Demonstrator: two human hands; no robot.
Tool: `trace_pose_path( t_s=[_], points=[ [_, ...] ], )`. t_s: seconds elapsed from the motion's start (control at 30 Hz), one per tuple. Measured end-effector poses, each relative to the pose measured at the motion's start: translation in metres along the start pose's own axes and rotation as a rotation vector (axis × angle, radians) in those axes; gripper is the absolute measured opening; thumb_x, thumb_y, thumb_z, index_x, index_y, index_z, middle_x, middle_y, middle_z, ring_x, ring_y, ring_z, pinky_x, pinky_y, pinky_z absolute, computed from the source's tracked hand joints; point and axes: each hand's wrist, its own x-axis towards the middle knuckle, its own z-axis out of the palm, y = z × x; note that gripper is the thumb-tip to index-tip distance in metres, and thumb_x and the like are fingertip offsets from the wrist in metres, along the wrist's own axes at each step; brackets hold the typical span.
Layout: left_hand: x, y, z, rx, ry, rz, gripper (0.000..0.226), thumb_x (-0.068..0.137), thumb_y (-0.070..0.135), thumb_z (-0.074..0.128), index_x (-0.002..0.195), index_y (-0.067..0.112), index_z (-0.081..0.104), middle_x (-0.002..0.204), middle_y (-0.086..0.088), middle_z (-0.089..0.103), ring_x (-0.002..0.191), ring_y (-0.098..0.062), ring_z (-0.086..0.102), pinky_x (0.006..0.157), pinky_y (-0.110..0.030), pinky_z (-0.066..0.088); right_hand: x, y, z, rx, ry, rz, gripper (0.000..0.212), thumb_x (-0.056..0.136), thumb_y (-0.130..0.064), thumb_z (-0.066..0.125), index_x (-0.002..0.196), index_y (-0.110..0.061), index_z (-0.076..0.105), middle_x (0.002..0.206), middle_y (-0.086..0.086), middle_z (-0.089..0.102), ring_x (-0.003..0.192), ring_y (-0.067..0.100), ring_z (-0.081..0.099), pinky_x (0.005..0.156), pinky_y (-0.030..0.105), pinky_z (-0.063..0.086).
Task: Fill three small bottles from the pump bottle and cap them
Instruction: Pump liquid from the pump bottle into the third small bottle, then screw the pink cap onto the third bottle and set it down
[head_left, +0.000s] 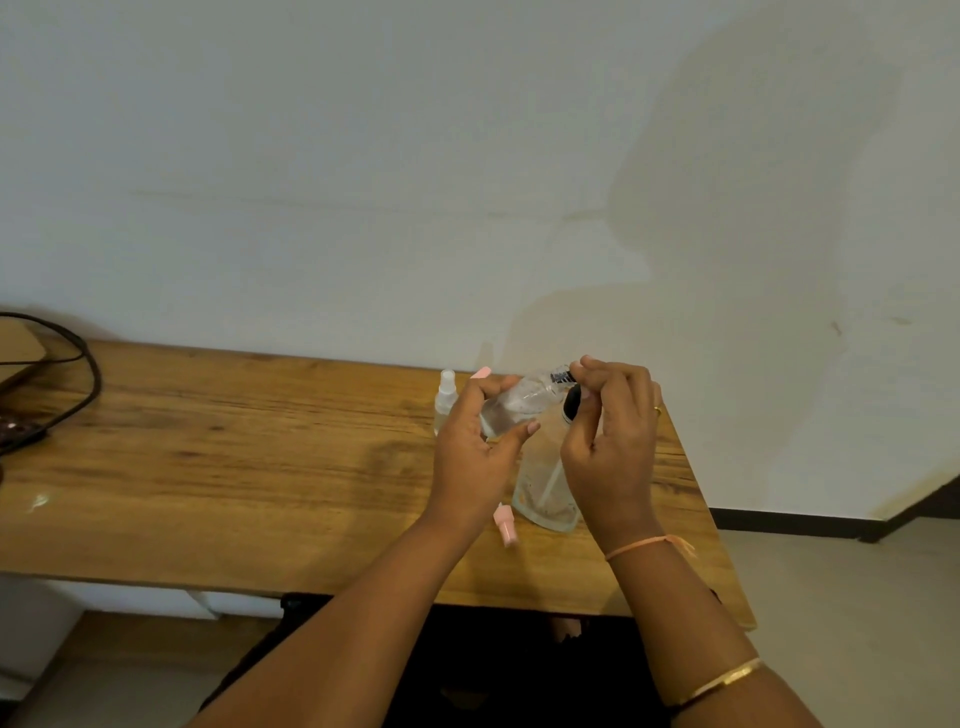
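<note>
Tilted bottle (511, 410), clear, gripped in left hand (472, 457), right hand (613, 441) pinching its black-marked neck, over the pump bottle (545, 499) standing on the bench (260, 467). Standing bottle (445, 397), capped, is behind-left; pink cap (505, 524) lies beside the pump bottle.

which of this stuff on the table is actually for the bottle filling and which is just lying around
For the job:
- small clear bottle, held tilted by the left hand, with the right hand pinching its top end
- pump bottle, standing beneath
- white-topped bottle, behind
- pink cap, lying on the table

Lying about:
- black cable, far left
- dark object beside it
</note>
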Motion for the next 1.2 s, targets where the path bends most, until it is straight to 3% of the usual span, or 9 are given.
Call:
trace_pose_path(
  t_s=[0.13, 0.23, 0.37, 0.63, 0.8, 0.93, 1.1, 1.2],
  points=[
    [-0.004, 0.002, 0.002, -0.038, -0.045, 0.0, 0.042, 0.082, 0.006, 0.069, 0.105, 0.035, 0.048, 0.11, 0.024, 0.054, 0.109, 0.014, 0.049, 0.088, -0.011, 0.045, 0.005, -0.004, -0.005, 0.063, 0.012, 0.081, 0.026, 0.085, 0.007, 0.047, 0.101, -0.006, 0.064, 0.104, -0.006, 0.051, 0.099, 0.007, 0.047, 0.084, 0.019, 0.043],
    [-0.006, 0.003, 0.001, -0.046, -0.079, -0.016, 0.038, 0.083, 0.005, 0.067, 0.109, 0.027, 0.049, 0.113, 0.024, 0.051, 0.107, 0.021, 0.045, 0.079, -0.002, 0.04, 0.007, -0.005, -0.008, 0.075, -0.003, 0.105, 0.029, 0.086, 0.007, 0.047, 0.104, -0.008, 0.064, 0.106, -0.006, 0.051, 0.102, 0.009, 0.049, 0.087, 0.011, 0.039],
    [-0.005, -0.001, 0.0, -0.091, -0.073, -0.061, 0.041, 0.084, 0.009, 0.067, 0.104, 0.041, 0.049, 0.108, 0.027, 0.057, 0.11, 0.005, 0.052, 0.084, -0.012, 0.045, 0.009, -0.003, -0.009, 0.065, -0.026, 0.104, 0.03, 0.088, 0.003, 0.046, 0.108, -0.008, 0.064, 0.11, -0.007, 0.052, 0.103, 0.012, 0.05, 0.09, 0.013, 0.038],
    [-0.003, -0.004, -0.007, -0.054, -0.024, -0.108, 0.042, 0.082, 0.011, 0.07, 0.107, 0.038, 0.05, 0.125, 0.002, 0.057, 0.117, -0.008, 0.053, 0.099, -0.029, 0.046, 0.01, 0.0, -0.011, 0.067, -0.061, 0.116, 0.034, 0.088, 0.003, 0.049, 0.117, -0.009, 0.063, 0.122, -0.006, 0.051, 0.113, 0.015, 0.05, 0.094, 0.007, 0.034],
    [-0.001, -0.005, -0.018, -0.035, -0.007, -0.137, 0.042, 0.079, 0.008, 0.073, 0.101, 0.036, 0.05, 0.112, 0.011, 0.061, 0.104, -0.004, 0.06, 0.084, -0.02, 0.05, 0.011, 0.004, -0.011, 0.08, -0.06, 0.112, 0.037, 0.09, 0.001, 0.049, 0.123, -0.014, 0.059, 0.128, -0.001, 0.052, 0.116, 0.013, 0.049, 0.098, 0.016, 0.036],
    [0.002, -0.007, -0.028, 0.009, 0.01, -0.158, 0.042, 0.076, 0.009, 0.075, 0.1, 0.035, 0.052, 0.107, 0.008, 0.064, 0.1, -0.008, 0.062, 0.084, -0.029, 0.053, 0.012, 0.008, -0.01, 0.081, -0.079, 0.122, 0.037, 0.09, 0.0, 0.049, 0.123, -0.012, 0.059, 0.125, -0.004, 0.052, 0.116, 0.017, 0.05, 0.098, 0.025, 0.038],
    [0.001, -0.008, -0.037, 0.053, 0.028, -0.221, 0.043, 0.074, 0.01, 0.077, 0.099, 0.033, 0.051, 0.109, 0.005, 0.064, 0.1, -0.012, 0.063, 0.086, -0.038, 0.054, 0.004, 0.004, -0.013, 0.026, -0.074, 0.138, 0.046, 0.092, -0.005, 0.05, 0.137, -0.012, 0.044, 0.136, -0.004, 0.042, 0.124, 0.008, 0.037, 0.102, 0.007, 0.022],
    [0.0, -0.01, -0.042, 0.071, 0.039, -0.268, 0.043, 0.073, 0.011, 0.079, 0.099, 0.03, 0.05, 0.111, 0.003, 0.063, 0.101, -0.014, 0.063, 0.086, -0.038, 0.055, -0.004, -0.009, -0.015, -0.066, 0.01, 0.055, 0.039, 0.092, -0.012, 0.047, 0.13, -0.007, 0.048, 0.126, 0.01, 0.05, 0.117, 0.016, 0.042, 0.099, 0.011, 0.026]
  ],
)
